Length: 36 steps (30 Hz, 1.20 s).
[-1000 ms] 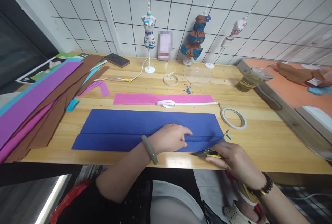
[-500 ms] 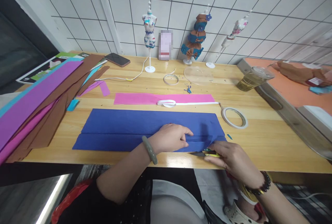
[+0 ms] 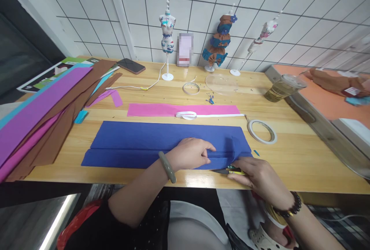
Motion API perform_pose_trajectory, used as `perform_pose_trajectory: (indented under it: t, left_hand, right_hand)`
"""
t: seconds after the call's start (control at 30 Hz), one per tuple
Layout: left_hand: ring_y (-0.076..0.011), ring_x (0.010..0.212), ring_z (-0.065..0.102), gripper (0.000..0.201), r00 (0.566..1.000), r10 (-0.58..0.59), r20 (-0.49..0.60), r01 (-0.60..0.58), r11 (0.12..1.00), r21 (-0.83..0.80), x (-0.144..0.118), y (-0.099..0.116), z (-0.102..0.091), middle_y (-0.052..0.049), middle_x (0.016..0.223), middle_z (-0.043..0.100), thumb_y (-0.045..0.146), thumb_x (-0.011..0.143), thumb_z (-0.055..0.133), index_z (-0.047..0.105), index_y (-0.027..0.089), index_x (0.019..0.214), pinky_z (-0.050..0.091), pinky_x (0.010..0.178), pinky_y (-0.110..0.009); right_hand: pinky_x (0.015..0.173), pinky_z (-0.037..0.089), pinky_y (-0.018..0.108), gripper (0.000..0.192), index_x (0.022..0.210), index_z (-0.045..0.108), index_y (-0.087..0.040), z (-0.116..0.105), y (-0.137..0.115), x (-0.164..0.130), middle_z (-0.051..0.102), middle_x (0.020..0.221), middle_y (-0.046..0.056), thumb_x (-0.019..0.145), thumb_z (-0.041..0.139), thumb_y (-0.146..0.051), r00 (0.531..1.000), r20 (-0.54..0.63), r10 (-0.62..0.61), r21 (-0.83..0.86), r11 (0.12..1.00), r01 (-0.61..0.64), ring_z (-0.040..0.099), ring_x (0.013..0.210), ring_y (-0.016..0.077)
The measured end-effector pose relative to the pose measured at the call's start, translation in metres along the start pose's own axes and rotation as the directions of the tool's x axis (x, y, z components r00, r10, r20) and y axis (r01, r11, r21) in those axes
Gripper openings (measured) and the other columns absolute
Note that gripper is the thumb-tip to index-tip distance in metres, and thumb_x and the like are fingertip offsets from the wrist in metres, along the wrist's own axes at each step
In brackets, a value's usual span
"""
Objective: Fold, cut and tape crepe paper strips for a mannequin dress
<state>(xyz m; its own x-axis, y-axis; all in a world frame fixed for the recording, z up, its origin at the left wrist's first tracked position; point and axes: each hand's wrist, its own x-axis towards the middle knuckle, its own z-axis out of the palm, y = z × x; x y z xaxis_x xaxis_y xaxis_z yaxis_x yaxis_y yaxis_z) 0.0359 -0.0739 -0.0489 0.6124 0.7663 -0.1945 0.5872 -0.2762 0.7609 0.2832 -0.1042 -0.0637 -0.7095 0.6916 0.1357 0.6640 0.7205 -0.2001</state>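
A long blue crepe-paper-like sheet (image 3: 130, 136) lies near the table's front edge, with a crease running along it. My left hand (image 3: 193, 153) rests on this sheet, index finger stretched to the right and thumb apart, holding nothing. At the sheet's lower right corner, my right hand (image 3: 257, 174) is closed around a pair of scissors (image 3: 235, 171) with yellow and dark parts; the dark tip points left along the lower edge. My palm and fingers hide most of the handles. The sheet's right end is slightly rumpled beside my right fingers.
Beyond the blue sheet lies a pink strip (image 3: 156, 110) with white tape (image 3: 186, 115) on it. A tape roll (image 3: 262, 131) sits at right, near a tilted-looking drink cup (image 3: 285, 87). Coloured strips (image 3: 54, 115) are piled at left. Small dress forms (image 3: 167, 36) and a phone (image 3: 130, 66) stand or lie behind.
Both hands, the scissors and the blue sheet stay practically where they were. Only a very slight shift of the whole view shows.
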Motion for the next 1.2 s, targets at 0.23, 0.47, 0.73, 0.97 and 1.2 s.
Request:
perform_pose_trajectory:
  t: [0.23, 0.47, 0.73, 0.97, 1.2]
  left_hand:
    - [-0.0143, 0.081, 0.061, 0.036, 1.0, 0.004, 0.002, -0.004, 1.0, -0.002, 0.0, -0.001, 0.0, 0.002, 0.086, 0.069, 0.023, 0.075, 0.058, 0.06, 0.023, 0.112, 0.039, 0.071, -0.025]
    - [-0.014, 0.082, 0.061, 0.036, 1.0, 0.021, -0.003, -0.021, 1.0, -0.011, 0.001, -0.003, 0.0, 0.003, 0.085, 0.07, 0.023, 0.076, 0.058, 0.06, 0.024, 0.111, 0.039, 0.07, -0.025]
    - [-0.0137, 0.08, 0.061, 0.035, 1.0, 0.021, -0.015, -0.021, 1.0, -0.023, 0.0, -0.004, 0.001, 0.003, 0.085, 0.069, 0.024, 0.075, 0.059, 0.06, 0.024, 0.11, 0.039, 0.07, -0.024]
    - [-0.0137, 0.081, 0.061, 0.036, 1.0, 0.023, -0.007, -0.023, 0.999, -0.025, 0.001, -0.005, 0.0, 0.004, 0.085, 0.069, 0.025, 0.076, 0.059, 0.06, 0.025, 0.111, 0.039, 0.07, -0.024]
    - [-0.0135, 0.08, 0.061, 0.036, 1.0, 0.025, -0.01, -0.026, 1.0, -0.018, 0.001, -0.004, 0.001, 0.005, 0.085, 0.07, 0.025, 0.075, 0.059, 0.06, 0.025, 0.111, 0.039, 0.07, -0.024]
  right_hand:
    - [0.054, 0.04, 0.022, 0.024, 0.078, 0.061, -0.019, 0.0, 0.0, -0.004, 0.063, 0.067, 0.002, 0.085, 0.052, -0.04, 1.0, -0.012, 0.019, 0.024, 1.0, -0.019, 0.058, 0.059, 0.0122]
    - [0.055, 0.04, 0.023, 0.027, 0.079, 0.059, -0.018, -0.001, -0.004, 0.0, 0.062, 0.067, 0.002, 0.085, 0.052, -0.043, 0.999, -0.002, 0.032, 0.04, 0.999, -0.032, 0.058, 0.06, 0.0128]
    - [0.054, 0.039, 0.024, 0.029, 0.076, 0.06, -0.017, 0.003, -0.005, 0.002, 0.061, 0.065, 0.002, 0.085, 0.051, -0.044, 0.999, 0.016, 0.033, 0.014, 0.999, -0.033, 0.058, 0.059, 0.0131]
    - [0.053, 0.039, 0.023, 0.027, 0.076, 0.06, -0.018, 0.002, -0.003, -0.001, 0.062, 0.065, 0.002, 0.085, 0.051, -0.042, 0.999, -0.021, 0.029, 0.016, 0.999, -0.028, 0.057, 0.057, 0.0121]
    - [0.053, 0.038, 0.023, 0.028, 0.075, 0.058, -0.018, 0.0, -0.011, 0.004, 0.059, 0.064, 0.001, 0.085, 0.051, -0.044, 0.998, 0.016, 0.059, 0.046, 0.997, -0.059, 0.056, 0.058, 0.0124]
